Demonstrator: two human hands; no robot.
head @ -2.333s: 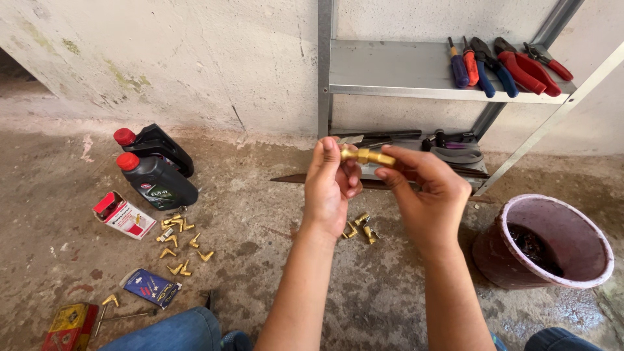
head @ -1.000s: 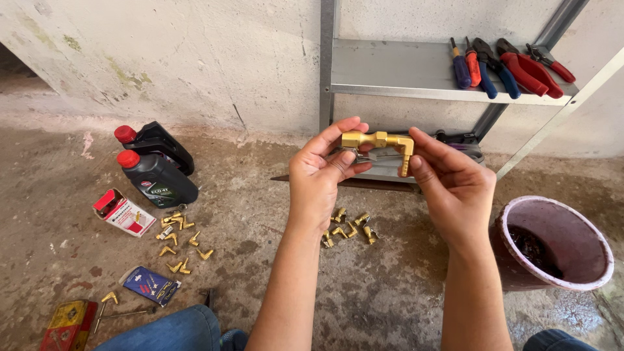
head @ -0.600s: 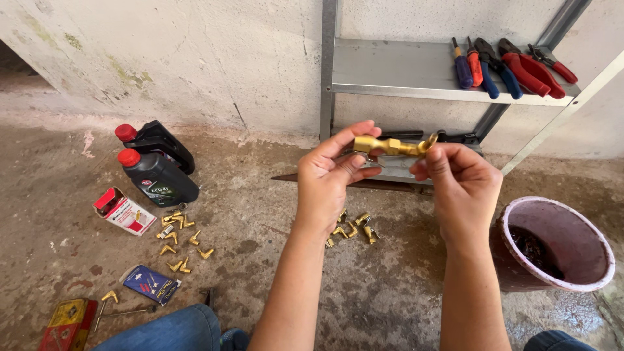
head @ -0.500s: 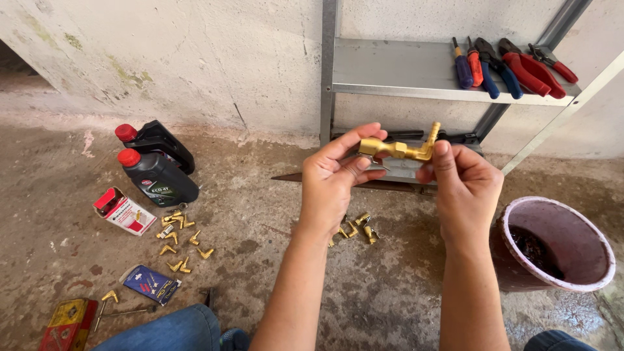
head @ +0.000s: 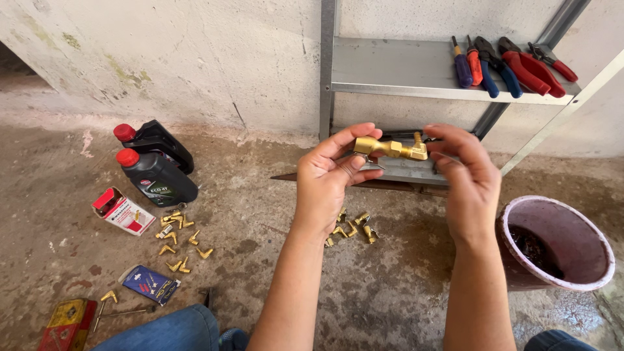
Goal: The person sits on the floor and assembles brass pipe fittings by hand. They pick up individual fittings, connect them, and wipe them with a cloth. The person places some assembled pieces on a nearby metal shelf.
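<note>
The left hand (head: 331,182) and the right hand (head: 469,175) are raised together in front of the metal shelf (head: 403,68), a brass fitting (head: 389,149) held between them above the concrete floor (head: 260,214); the left thumb and fingers are pinched on its rounded end, and the right fingertips are closed on its other end, where a short stub points upward; the right hand shows only its back, so how its thumb sits is hard to make out. Below the hands a small heap of brass pieces (head: 351,227) lies on the floor, partly hidden by the left wrist; a second scatter of brass pieces (head: 177,239) lies well apart to the left, near two black bottles (head: 156,172) with red caps and a small red and white box (head: 121,211). A blue packet (head: 151,283) lies nearer the knee; a red and yellow tin (head: 67,323) is cut off by the bottom edge. Pliers (head: 507,62) with red and blue handles lie on the shelf; its lower tier is mostly blocked by the hands. A pink bucket (head: 572,224) stands at the right, something dark inside that I cannot tell.
</note>
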